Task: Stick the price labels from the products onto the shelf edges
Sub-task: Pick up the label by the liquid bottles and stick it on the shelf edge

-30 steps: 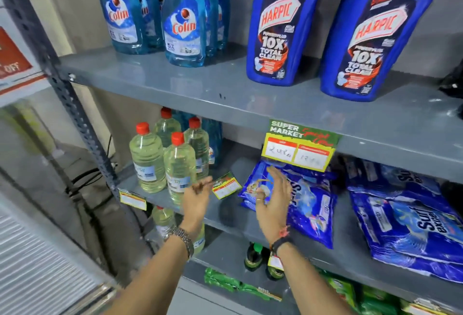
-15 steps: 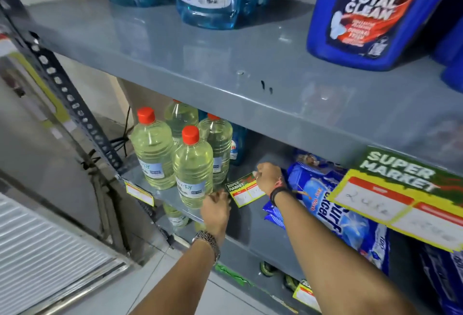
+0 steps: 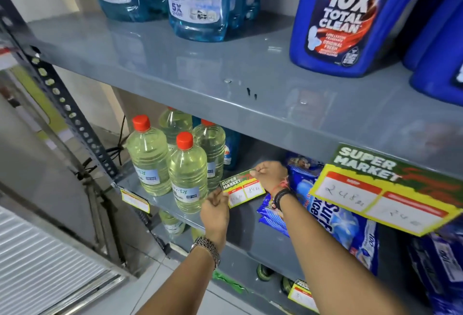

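Observation:
A small green, yellow and red price label [image 3: 244,188] is held just above the middle grey shelf [image 3: 253,232], between the red-capped bottles [image 3: 186,171] of yellowish liquid and the blue detergent packs [image 3: 333,219]. My left hand [image 3: 216,210] pinches its lower left corner. My right hand [image 3: 271,175] pinches its upper right corner. A larger label of the same kind [image 3: 383,191] is stuck on the front edge of the upper shelf [image 3: 250,124]. Another small label [image 3: 135,200] sits on the middle shelf's edge at the left.
Blue glass-cleaner bottles [image 3: 198,1] and blue toilet-cleaner bottles [image 3: 345,16] stand on the upper shelf. A perforated metal upright [image 3: 67,114] frames the rack's left side. Below, a lower shelf carries dark bottles [image 3: 263,272] and one more label [image 3: 302,294].
Both hands have reached in and taken hold of the small label, which lay on the shelf before. The view has come closer and lower.

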The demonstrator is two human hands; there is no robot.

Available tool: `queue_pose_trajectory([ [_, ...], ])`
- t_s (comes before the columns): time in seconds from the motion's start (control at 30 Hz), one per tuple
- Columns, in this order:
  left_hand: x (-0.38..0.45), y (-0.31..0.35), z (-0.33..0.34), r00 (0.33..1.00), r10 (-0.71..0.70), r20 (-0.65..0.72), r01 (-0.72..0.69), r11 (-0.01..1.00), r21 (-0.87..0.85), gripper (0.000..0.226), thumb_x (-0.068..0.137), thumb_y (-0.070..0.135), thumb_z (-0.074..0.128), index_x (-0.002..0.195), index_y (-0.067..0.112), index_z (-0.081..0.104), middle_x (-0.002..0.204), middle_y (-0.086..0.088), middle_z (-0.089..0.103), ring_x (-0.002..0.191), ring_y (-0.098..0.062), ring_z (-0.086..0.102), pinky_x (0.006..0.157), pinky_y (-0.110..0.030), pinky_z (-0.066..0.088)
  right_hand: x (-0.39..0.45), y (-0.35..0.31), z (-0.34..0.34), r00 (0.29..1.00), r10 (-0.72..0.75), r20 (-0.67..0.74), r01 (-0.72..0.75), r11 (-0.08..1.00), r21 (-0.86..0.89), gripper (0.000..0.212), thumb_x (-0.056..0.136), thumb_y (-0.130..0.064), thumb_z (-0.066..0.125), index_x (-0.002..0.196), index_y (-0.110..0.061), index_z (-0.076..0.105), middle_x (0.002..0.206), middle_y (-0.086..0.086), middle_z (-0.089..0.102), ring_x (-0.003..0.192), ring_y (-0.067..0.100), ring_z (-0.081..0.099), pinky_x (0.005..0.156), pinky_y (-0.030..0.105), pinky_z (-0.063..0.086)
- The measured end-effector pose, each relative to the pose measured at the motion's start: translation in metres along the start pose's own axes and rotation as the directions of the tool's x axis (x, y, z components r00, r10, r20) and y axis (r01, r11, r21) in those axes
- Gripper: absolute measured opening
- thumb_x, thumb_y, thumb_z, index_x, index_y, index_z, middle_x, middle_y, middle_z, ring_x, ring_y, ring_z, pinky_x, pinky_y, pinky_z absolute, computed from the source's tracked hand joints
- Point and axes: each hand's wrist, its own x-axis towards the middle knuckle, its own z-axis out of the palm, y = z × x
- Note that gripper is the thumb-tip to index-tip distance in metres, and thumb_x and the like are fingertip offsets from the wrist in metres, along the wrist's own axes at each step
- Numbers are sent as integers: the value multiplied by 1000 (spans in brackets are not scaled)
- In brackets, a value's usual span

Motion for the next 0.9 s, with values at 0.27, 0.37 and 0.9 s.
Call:
queue_pose_trajectory([
  [0.27, -52, 40, -31, 968, 222, 114, -198, 962, -189, 23, 88, 23, 61, 94, 2, 69, 78, 2, 74, 70, -6, 67, 63, -16, 55, -68, 4, -53, 997, 21, 78, -45, 943, 329, 9, 80, -6, 68, 88, -3, 65, 73, -2, 68, 74, 11, 65, 74, 23, 56],
  [0.37, -73, 58, -48, 938, 276, 210, -248, 957, -149, 18, 88, 23, 62, 85, 7, 70, 62, 12, 72, 61, 0, 65, 57, -13, 52, -106, -12, -68, 999, -32, 29, 17, 914, 405, 10, 74, -2, 73, 82, 1, 66, 84, 14, 66, 64, 15, 64, 57, 16, 58],
  [0.9, -138, 113, -112, 821, 447, 354, -459, 887, -56, 17, 87, 27, 62, 90, 15, 73, 77, 4, 76, 72, -6, 67, 64, -14, 53, -207, -50, -99, 985, -156, 78, 83, 814, 574, 10, 74, 1, 72, 74, -6, 65, 73, 6, 68, 53, 5, 67, 50, 15, 55],
])
